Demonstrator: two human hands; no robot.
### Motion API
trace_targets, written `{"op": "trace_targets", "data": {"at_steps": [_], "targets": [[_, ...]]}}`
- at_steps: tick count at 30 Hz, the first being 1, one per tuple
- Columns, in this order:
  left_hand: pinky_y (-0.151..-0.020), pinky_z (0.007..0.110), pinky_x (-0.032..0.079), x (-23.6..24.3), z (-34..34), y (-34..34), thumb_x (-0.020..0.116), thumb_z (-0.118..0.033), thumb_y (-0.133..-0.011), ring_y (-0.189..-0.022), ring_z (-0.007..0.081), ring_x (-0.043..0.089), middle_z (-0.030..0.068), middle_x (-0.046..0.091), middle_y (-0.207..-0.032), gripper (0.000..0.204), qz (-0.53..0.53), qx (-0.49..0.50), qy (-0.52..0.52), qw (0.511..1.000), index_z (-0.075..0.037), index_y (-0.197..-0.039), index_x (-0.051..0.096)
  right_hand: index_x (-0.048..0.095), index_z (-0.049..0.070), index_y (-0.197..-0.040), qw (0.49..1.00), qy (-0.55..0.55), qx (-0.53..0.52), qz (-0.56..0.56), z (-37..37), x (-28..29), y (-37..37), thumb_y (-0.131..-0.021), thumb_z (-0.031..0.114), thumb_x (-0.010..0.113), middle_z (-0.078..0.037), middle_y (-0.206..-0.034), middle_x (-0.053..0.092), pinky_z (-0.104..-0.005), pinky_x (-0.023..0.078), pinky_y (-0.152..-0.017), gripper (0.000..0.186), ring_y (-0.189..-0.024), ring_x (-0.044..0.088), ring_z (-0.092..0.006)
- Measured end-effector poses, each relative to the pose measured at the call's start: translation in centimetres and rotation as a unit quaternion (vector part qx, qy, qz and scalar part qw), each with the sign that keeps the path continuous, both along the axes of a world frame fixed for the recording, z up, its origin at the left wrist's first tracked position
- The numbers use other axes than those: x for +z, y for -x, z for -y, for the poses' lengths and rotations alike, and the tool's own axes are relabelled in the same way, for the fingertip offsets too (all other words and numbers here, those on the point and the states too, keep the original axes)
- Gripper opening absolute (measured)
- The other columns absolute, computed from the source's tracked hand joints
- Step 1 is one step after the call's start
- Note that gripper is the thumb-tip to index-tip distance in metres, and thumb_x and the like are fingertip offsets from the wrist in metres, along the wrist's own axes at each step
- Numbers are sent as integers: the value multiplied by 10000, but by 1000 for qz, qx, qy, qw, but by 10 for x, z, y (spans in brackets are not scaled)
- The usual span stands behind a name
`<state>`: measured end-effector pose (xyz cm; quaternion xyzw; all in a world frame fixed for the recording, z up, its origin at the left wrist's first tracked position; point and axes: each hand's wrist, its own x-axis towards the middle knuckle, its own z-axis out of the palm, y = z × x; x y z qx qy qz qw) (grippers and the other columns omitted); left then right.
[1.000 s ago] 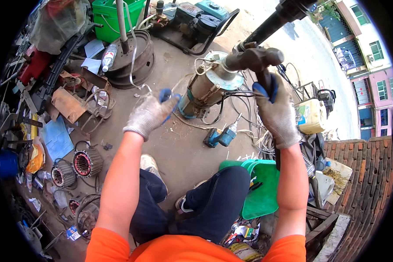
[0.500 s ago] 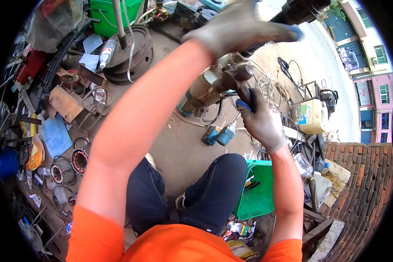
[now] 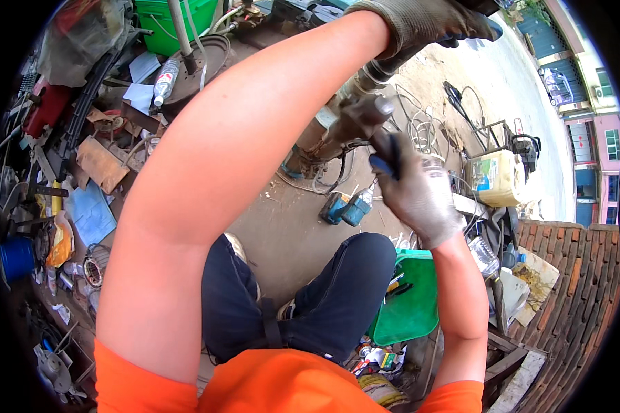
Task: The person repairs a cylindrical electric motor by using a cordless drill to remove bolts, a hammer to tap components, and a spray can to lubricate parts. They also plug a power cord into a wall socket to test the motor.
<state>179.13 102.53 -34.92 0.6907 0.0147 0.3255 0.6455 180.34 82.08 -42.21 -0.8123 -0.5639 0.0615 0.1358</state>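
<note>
My right hand, in a grey-white glove with blue fingertips, is closed round the handle of a hammer. The hammer's head is slightly smeared and lies in front of a worn upright metal machine. At the top, my left hand, in a matching glove, is wrapped over a dark cylindrical metal part above that machine. Part of the left grip is hidden behind the back of the glove. My left forearm crosses over much of the machine's left side.
A blue cordless drill lies on the floor before my knees. Beside my right knee is a green bin with tools in it. Scrap and motor stators crowd the left. A yellowish jerrycan and brick wall are at right.
My left hand has moved up and to the right, onto the dark cylindrical part. The hammer in my right hand has shifted slightly left and down relative to the hand.
</note>
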Motion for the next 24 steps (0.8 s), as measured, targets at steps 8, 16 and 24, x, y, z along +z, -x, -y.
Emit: {"op": "trace_targets", "data": {"at_steps": [8, 16, 24], "targets": [[-516, 261, 438, 6, -2, 5, 784, -338, -790, -557, 91, 507, 0, 582, -662, 294, -2, -31, -14, 999, -93, -801, 622, 512, 8, -1102, 999, 40, 4, 9, -1, -22, 3, -865, 209, 623, -267, -829, 653, -506, 530, -692, 331, -790, 655, -435], [-554, 277, 456, 5, -7, 12, 763, -369, -811, -577, 93, 498, -6, 575, -677, 306, -6, -79, -33, 996, -102, -848, 617, 552, 31, -1100, 986, -121, -31, -108, -12, 20, 6, -847, 152, 646, -245, -829, 662, -495, 522, -671, 295, -804, 664, -428], [-538, 256, 448, -3, -5, 0, 782, -326, -811, -579, 87, 519, -8, 614, -737, 311, 34, -52, 26, 998, -85, -965, 659, 518, 29, -1199, 988, 77, -73, -110, -6, -10, -2, -866, 250, 637, -266, -933, 666, -500, 522, -774, 417, -881, 654, -447]]}}
